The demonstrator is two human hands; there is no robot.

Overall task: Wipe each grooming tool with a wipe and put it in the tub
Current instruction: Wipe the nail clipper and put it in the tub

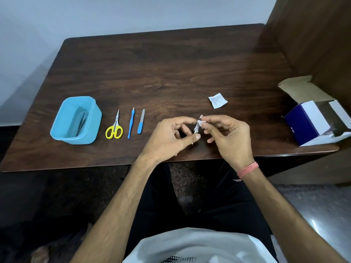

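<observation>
We see the left hand [171, 136] and right hand [228, 137] meeting over the near edge of the table [171, 63], well to the right of the tub [76, 120]. The left hand pinches a small metal nail clipper [196, 128] btwn thumb and curled fingers. The right hand pinches a small white wipe [201, 122] against the clipper's upper part — fingers curled round it, wipe touching the metal.

The tub, light blue, sits at the table's left; a dark slim tool [81, 122] lies inside it, leaning on the inner wall — we can't tell which tool.

Just right of the tub, in a row: yellow-handled scissors [114, 128], then a thin blue-handled tool [130, 123], then a blue-handled nail file [141, 121]. All three lie flat, tips pointing away from us, apart from each other.

Farther right of the tub, beyond the hands, lies a torn white sachet [217, 100] w/ small print. At the table's far right edge, well apart from the tub, stands an open blue-and-white box [307, 122], flaps up.
</observation>
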